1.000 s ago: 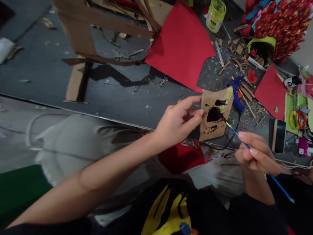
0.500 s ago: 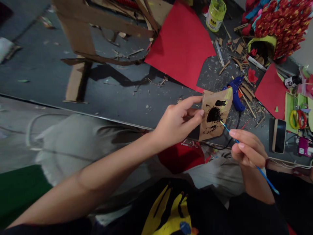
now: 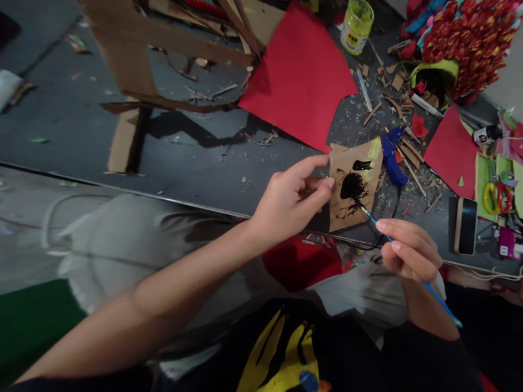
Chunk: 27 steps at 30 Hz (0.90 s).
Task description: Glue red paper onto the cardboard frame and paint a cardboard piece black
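A small piece of brown cardboard point(image 3: 341, 215), smeared with black paint, is at the table's front edge. Pinched at its left edge, it is held by my left hand point(image 3: 292, 196), thumb in front and some fingertips hidden behind. My right hand point(image 3: 412, 251) grips a thin blue paintbrush point(image 3: 439, 302) between thumb and fingers. The brush tip touches the lower part of the black patch point(image 3: 352, 186). Just right of the cardboard lies a blue glue gun point(image 3: 393, 160) with a black cord.
Red sheets point(image 3: 300, 81) lie behind the cardboard. A cardboard frame point(image 3: 134, 54) stands at the left. A yellow-smeared jar point(image 3: 357, 27), cardboard scraps, a phone point(image 3: 466, 226), scissors point(image 3: 491, 197) and a red petalled object point(image 3: 469, 46) are on the right side.
The cardboard and my left hand have shifted slightly left. The brush tip has moved from the patch's right side down and left to its lower part.
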Each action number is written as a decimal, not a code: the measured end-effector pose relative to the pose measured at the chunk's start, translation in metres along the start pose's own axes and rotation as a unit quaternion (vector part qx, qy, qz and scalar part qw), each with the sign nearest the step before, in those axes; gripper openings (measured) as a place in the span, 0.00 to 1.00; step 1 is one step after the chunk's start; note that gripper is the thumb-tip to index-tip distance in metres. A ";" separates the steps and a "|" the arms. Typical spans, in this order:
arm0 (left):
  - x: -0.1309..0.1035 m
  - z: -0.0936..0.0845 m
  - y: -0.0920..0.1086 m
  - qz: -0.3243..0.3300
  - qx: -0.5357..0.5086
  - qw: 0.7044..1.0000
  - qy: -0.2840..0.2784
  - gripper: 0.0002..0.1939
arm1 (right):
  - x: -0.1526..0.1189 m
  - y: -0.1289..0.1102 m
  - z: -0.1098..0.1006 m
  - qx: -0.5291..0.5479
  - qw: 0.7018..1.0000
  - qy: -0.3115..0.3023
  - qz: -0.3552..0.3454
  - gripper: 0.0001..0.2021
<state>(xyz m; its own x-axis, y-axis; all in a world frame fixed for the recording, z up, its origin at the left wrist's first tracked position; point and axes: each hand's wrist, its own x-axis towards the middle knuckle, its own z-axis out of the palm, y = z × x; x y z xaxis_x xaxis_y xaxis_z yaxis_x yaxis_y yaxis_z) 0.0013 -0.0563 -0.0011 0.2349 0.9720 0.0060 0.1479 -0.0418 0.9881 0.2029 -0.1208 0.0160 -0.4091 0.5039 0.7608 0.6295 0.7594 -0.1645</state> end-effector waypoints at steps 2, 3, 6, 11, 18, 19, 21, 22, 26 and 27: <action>0.000 0.000 0.000 -0.002 0.001 1.000 -0.001 0.18 | 0.002 -0.001 -0.001 0.002 1.000 0.009 0.005 0.05; 0.000 0.000 0.001 -0.001 0.003 1.000 -0.002 0.18 | 0.003 -0.001 -0.002 0.003 1.000 0.024 0.006 0.05; -0.001 0.000 0.002 0.010 0.022 1.000 -0.010 0.19 | 0.006 -0.001 -0.003 -0.011 0.996 0.087 0.003 0.04; -0.002 0.000 0.002 0.035 0.052 0.998 -0.029 0.17 | 0.007 -0.001 -0.006 -0.054 0.996 0.063 0.027 0.04; -0.003 0.000 0.001 0.039 0.032 0.998 -0.025 0.17 | 0.008 -0.002 -0.003 -0.034 0.999 0.014 0.019 0.07; -0.003 -0.001 0.001 0.035 0.029 0.999 -0.022 0.17 | 0.008 -0.002 -0.002 -0.029 0.999 0.015 0.016 0.07; -0.003 -0.001 0.001 0.029 0.023 0.999 -0.014 0.17 | 0.010 -0.002 0.001 -0.021 1.000 0.015 0.010 0.08; -0.003 -0.001 0.001 0.025 0.020 0.999 -0.010 0.17 | 0.010 -0.002 0.002 -0.018 1.000 0.014 0.007 0.08; -0.001 -0.001 -0.004 0.004 0.009 1.000 0.004 0.17 | 0.011 -0.003 0.004 -0.018 1.000 0.009 0.011 0.07; -0.001 -0.001 -0.005 0.002 0.003 1.000 0.006 0.17 | 0.011 -0.004 0.004 -0.019 1.000 0.009 0.012 0.07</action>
<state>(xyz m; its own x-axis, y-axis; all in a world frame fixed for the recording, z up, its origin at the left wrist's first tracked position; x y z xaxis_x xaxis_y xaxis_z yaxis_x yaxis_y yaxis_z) -0.0005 -0.0566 -0.0057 0.2231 0.9747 0.0117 0.1533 -0.0470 0.9871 0.1931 -0.1163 0.0223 -0.3815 0.5140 0.7683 0.6640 0.7306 -0.1591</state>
